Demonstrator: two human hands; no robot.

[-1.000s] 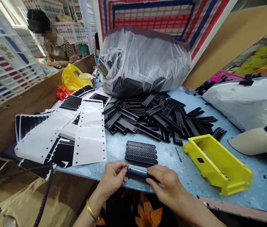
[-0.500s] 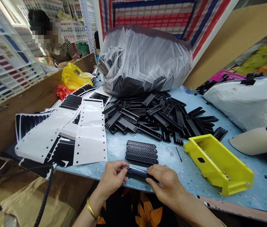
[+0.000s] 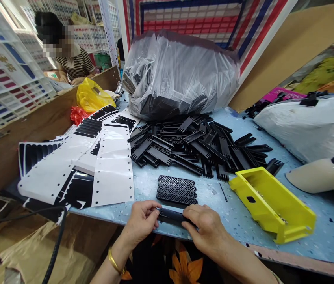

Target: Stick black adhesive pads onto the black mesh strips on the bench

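Observation:
Between my hands, at the table's front edge, is a slim black plastic strip (image 3: 171, 215) with rounded ends. My left hand (image 3: 143, 217) pinches its left end between thumb and finger. Around the right end my right hand (image 3: 204, 223) is closed, covering that part. Just beyond lies a neat row of several black lattice-patterned strips (image 3: 177, 190), side by side. Farther back is a loose heap of black plastic pieces (image 3: 184, 146), some with slotted ends. Sheets of black stickers on white backing (image 3: 114, 165) lie to the left.
A yellow open bin (image 3: 276, 205) stands at the right, with a thin black stick (image 3: 223, 192) beside it. A large clear plastic bag (image 3: 181, 75) of black parts sits at the back. Another person (image 3: 72, 63) sits at the far left. A white bag (image 3: 308, 122) is at the right.
The shine on the strip's top has faded, as though it tilted slightly. Both hands keep nearly the same place and hold.

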